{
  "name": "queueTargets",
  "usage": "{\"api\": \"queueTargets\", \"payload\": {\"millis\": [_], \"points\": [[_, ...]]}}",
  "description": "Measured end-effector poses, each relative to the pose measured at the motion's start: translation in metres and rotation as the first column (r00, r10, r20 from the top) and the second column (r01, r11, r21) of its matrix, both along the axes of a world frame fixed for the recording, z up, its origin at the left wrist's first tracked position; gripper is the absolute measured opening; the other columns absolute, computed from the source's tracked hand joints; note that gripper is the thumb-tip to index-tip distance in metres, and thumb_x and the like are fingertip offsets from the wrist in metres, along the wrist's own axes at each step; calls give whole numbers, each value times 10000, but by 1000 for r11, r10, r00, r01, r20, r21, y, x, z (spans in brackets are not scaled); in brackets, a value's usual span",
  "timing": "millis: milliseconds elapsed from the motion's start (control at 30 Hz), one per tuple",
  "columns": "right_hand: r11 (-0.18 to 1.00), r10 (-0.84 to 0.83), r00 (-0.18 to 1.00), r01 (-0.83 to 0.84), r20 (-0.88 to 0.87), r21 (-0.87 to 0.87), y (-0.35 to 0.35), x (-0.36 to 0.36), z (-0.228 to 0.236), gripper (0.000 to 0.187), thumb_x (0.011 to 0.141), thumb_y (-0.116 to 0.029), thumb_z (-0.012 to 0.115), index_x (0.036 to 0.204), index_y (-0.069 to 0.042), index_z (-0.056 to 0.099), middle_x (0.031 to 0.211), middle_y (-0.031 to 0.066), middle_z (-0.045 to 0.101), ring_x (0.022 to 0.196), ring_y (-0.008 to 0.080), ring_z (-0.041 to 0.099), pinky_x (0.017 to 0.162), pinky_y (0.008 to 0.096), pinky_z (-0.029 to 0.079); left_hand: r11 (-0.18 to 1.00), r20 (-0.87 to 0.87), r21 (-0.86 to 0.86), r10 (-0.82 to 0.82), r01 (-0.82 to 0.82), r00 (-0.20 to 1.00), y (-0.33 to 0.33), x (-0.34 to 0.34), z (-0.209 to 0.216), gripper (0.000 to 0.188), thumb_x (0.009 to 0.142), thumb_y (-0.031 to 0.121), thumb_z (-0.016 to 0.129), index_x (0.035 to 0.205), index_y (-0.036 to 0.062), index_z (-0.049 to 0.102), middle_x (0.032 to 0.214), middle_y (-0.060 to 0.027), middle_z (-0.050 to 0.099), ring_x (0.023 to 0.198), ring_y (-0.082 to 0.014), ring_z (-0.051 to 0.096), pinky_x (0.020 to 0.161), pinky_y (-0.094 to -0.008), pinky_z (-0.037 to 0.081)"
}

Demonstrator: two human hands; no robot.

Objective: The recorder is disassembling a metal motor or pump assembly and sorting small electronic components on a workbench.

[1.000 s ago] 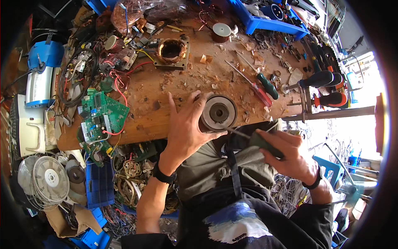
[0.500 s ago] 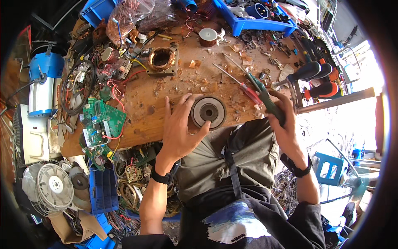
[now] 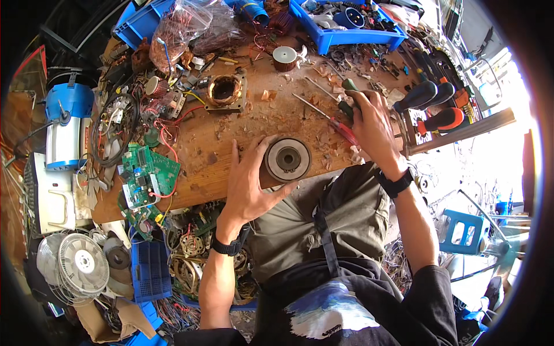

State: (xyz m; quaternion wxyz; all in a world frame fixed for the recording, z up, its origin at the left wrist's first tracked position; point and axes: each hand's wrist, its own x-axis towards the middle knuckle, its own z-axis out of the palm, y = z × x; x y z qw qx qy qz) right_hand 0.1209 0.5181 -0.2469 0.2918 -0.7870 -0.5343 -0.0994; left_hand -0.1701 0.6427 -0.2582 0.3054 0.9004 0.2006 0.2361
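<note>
Near the front edge of the wooden bench, a round, thick metal disc (image 3: 279, 171) shows a pale ring face and a dark hub with a central hole. My left hand (image 3: 251, 181) curves around its left side, fingers at the far rim and thumb at the near rim. To the right, my right hand (image 3: 374, 124) is closed over a green-handled tool (image 3: 350, 85), whose kind and working end are mostly hidden. Just beneath that hand lies a red-handled screwdriver (image 3: 343, 130), its thin shaft pointing far left. Another metal shaft lies beside it.
A copper-wound stator (image 3: 223, 91) sits beyond my left hand. Green circuit boards (image 3: 156, 173) and tangled wires crowd the left. Upright screwdrivers (image 3: 421, 95) and a metal bar (image 3: 461, 134) stand at the right. A blue tray (image 3: 352, 39) of parts lies at the back.
My right hand has moved forward and left with the green-handled tool, from the bench's front edge to above the screwdriver. My left thumb has moved from the disc's face to its near rim.
</note>
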Motion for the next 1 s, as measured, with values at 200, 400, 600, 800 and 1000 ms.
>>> {"api": "queueTargets", "payload": {"millis": [200,400,600,800,1000], "points": [[973,230,935,-212,-269,94,-21,-56,34,380,929,-66,732,1303,-16,687,1269,184,640,1109,345,675,952,450,554,999,-16,-49,22,-23,1000,-3,-6,-1,961,714,485,958,1473,44,567,1436,-132,658,1384,-320,592,1303,-663,119],[960,256,857,-279,-447,15,-38,-114,25,644,834,-163,866,1397,-9,593,1181,178,644,1036,333,702,902,428,580,999,74,25,32,-34,997,-7,-3,-5,945,689,462,972,1459,61,600,1307,-112,745,1281,-316,672,1295,-668,144],[984,173,819,-172,-547,54,-30,-130,6,661,802,-158,872,1365,-7,560,1151,182,615,1025,329,671,896,439,563,998,102,49,43,-49,994,-12,-5,-10,906,672,333,994,1449,52,622,1317,-106,754,1216,-303,722,1301,-646,190],[988,157,895,-148,-417,53,-29,-138,0,675,731,-149,888,1291,19,550,1111,206,564,1007,391,632,876,470,552,989,210,146,3,-35,978,-11,-6,-15,911,680,340,992,1448,24,617,1349,-113,742,1248,-312,710,1295,-659,198],[987,156,920,-154,-360,33,-25,-142,0,716,690,-147,893,1292,21,544,1096,222,545,1013,442,600,881,497,542,986,220,164,-2,-35,975,-12,-8,-21,877,704,342,988,1432,13,626,1349,-120,742,1275,-315,700,1289,-675,194]]}}
